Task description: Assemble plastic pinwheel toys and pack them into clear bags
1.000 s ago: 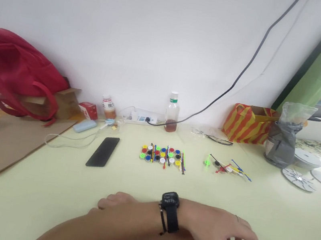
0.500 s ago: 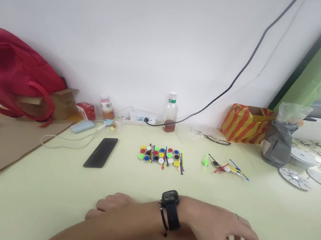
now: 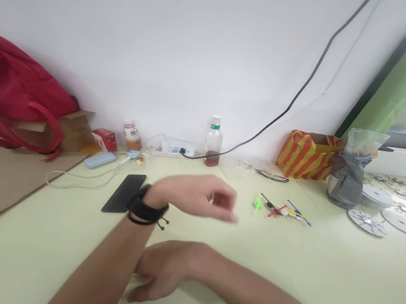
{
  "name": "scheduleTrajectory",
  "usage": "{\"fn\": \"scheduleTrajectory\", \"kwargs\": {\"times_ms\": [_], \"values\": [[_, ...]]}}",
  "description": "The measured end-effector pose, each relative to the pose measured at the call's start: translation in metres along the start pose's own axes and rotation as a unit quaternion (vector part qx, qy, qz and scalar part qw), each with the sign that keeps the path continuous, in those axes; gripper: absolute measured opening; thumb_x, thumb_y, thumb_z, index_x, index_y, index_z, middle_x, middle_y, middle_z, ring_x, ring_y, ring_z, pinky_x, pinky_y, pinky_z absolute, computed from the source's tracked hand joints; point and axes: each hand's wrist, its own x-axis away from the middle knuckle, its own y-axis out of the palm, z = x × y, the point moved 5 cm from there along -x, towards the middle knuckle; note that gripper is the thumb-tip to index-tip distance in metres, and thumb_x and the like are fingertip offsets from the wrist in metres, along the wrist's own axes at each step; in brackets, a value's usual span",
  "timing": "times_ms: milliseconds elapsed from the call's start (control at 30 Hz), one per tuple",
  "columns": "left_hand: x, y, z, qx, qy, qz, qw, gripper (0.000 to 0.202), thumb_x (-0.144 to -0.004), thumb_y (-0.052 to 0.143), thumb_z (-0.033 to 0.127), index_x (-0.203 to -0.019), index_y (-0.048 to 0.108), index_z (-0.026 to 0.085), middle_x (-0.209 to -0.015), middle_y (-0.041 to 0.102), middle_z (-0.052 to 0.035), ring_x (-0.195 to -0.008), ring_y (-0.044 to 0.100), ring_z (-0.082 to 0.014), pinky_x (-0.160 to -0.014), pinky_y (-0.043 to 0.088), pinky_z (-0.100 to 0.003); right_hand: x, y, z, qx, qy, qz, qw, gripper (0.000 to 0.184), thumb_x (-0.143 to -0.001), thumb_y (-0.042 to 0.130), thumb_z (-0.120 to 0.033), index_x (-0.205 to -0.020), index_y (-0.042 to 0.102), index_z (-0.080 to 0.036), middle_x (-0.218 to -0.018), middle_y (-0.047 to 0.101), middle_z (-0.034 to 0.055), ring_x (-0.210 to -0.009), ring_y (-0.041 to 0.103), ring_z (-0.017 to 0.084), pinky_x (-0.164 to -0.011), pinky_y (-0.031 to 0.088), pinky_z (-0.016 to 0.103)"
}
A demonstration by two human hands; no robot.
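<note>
My left hand (image 3: pixel 199 195), with a dark watch (image 3: pixel 145 209) and a cord bracelet at its wrist, is over the middle of the table. Its fingers curl downward, with a gap between them and the thumb, and they look slightly blurred. Behind this hand the block of small coloured discs and arrows is hidden, apart from a speck in the gap. Lower down, my right hand (image 3: pixel 165 267) reaches left across the body, its thumb apart from the fingers. My left forearm covers some of its fingertips. Loose coloured arrow pointers (image 3: pixel 296 211) and discs, with a bright green piece (image 3: pixel 257 202), lie to the right.
A black phone (image 3: pixel 118 198) lies left of my left wrist. Along the wall stand a bottle (image 3: pixel 213 143), a power strip with a cable, and a striped bag (image 3: pixel 304 155). Grey discs (image 3: pixel 367 222) lie at the right, a red bag (image 3: pixel 15 91) at the left.
My left hand has swung from the lower right up and left over the coloured discs. My right hand has moved slightly right, and its thumb and fingers now show. The view has shifted slightly.
</note>
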Motion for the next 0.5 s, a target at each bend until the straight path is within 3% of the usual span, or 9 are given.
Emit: {"fn": "scheduleTrajectory", "kwargs": {"times_ms": [67,133,200,267,300,333,400,467,500], "values": [[0.021,-0.032,-0.014,-0.038,-0.065,0.091,0.993,0.035,-0.092,0.061,0.053,-0.085,0.065,0.019,-0.074,0.065,-0.0008,-0.065,0.056,-0.0138,-0.059,0.042,-0.025,0.022,-0.013,0.006,-0.001,0.014,-0.077,0.997,0.037,-0.086,0.076,-0.043,-0.109,0.071,-0.014,-0.112,0.072,0.0089,-0.101,0.069,0.026,-0.086,0.055,0.032],[0.04,-0.052,-0.032,-0.09,-0.124,0.14,0.978,0.038,-0.092,0.058,0.057,-0.087,0.066,0.02,-0.072,0.062,0.0001,-0.063,0.053,-0.014,-0.057,0.039,-0.025,0.057,-0.036,0.014,-0.029,0.01,-0.1,0.995,0.029,-0.09,0.071,-0.042,-0.104,0.073,-0.016,-0.108,0.074,0.0061,-0.099,0.07,0.022,-0.085,0.053,0.027],[0.056,-0.06,-0.051,-0.133,-0.176,0.132,0.966,0.039,-0.09,0.059,0.059,-0.091,0.069,0.022,-0.077,0.065,-0.001,-0.067,0.055,-0.0156,-0.059,0.038,-0.026,0.098,-0.068,0.031,-0.066,0.006,-0.024,0.998,0.026,-0.094,0.064,-0.041,-0.104,0.074,-0.018,-0.109,0.074,0.0051,-0.1,0.069,0.019,-0.087,0.052,0.026],[0.069,-0.06,-0.071,-0.138,-0.231,0.081,0.96,0.038,-0.088,0.059,0.06,-0.094,0.072,0.024,-0.085,0.069,-0.0024,-0.074,0.06,-0.0174,-0.062,0.039,-0.026,0.14,-0.099,0.065,-0.087,0.06,0.116,0.988,0.031,-0.096,0.06,-0.045,-0.112,0.073,-0.022,-0.117,0.073,0.0055,-0.102,0.068,0.02,-0.088,0.053,0.028],[0.075,-0.061,-0.08,-0.139,-0.257,0.065,0.954,0.039,-0.086,0.06,0.061,-0.094,0.073,0.025,-0.086,0.068,-0.0027,-0.074,0.06,-0.0181,-0.062,0.039,-0.026,0.161,-0.113,0.088,-0.084,0.104,0.21,0.968,0.033,-0.096,0.059,-0.047,-0.117,0.071,-0.024,-0.12,0.072,0.0056,-0.102,0.067,0.021,-0.088,0.053,0.03],[0.08,-0.064,-0.088,-0.145,-0.281,0.067,0.946,0.04,-0.085,0.061,0.062,-0.092,0.073,0.024,-0.086,0.068,-0.0032,-0.075,0.06,-0.0185,-0.061,0.038,-0.027,0.182,-0.126,0.113,-0.059,0.157,0.314,0.934,0.033,-0.097,0.057,-0.046,-0.119,0.07,-0.025,-0.119,0.071,0.006,-0.101,0.067,0.021,-0.088,0.053,0.032],[0.086,-0.071,-0.099,-0.166,-0.31,0.097,0.931,0.043,-0.083,0.061,0.064,-0.088,0.071,0.023,-0.085,0.066,-0.0036,-0.074,0.058,-0.0191,-0.061,0.036,-0.028,0.223,-0.139,0.164,0.042,0.298,0.489,0.819,0.031,-0.098,0.054,-0.041,-0.115,0.071,-0.022,-0.117,0.07,0.0099,-0.105,0.065,0.025,-0.092,0.051,0.037],[0.086,-0.075,-0.105,-0.176,-0.319,0.114,0.924,0.044,-0.083,0.06,0.066,-0.087,0.07,0.023,-0.084,0.065,-0.0034,-0.074,0.057,-0.0193,-0.06,0.035,-0.028,0.25,-0.138,0.207,0.143,0.432,0.543,0.706,0.031,-0.095,0.056,-0.034,-0.119,0.07,-0.02,-0.127,0.064,0.0151,-0.123,0.055,0.033,-0.102,0.046,0.045],[0.084,-0.074,-0.107,-0.174,-0.319,0.11,0.925,0.045,-0.083,0.059,0.067,-0.088,0.07,0.023,-0.084,0.065,-0.0033,-0.074,0.057,-0.0194,-0.06,0.035,-0.027,0.256,-0.135,0.226,0.17,0.469,0.539,0.678,0.033,-0.093,0.058,-0.032,-0.123,0.069,-0.021,-0.135,0.059,0.0157,-0.131,0.048,0.036,-0.105,0.043,0.048]]}}
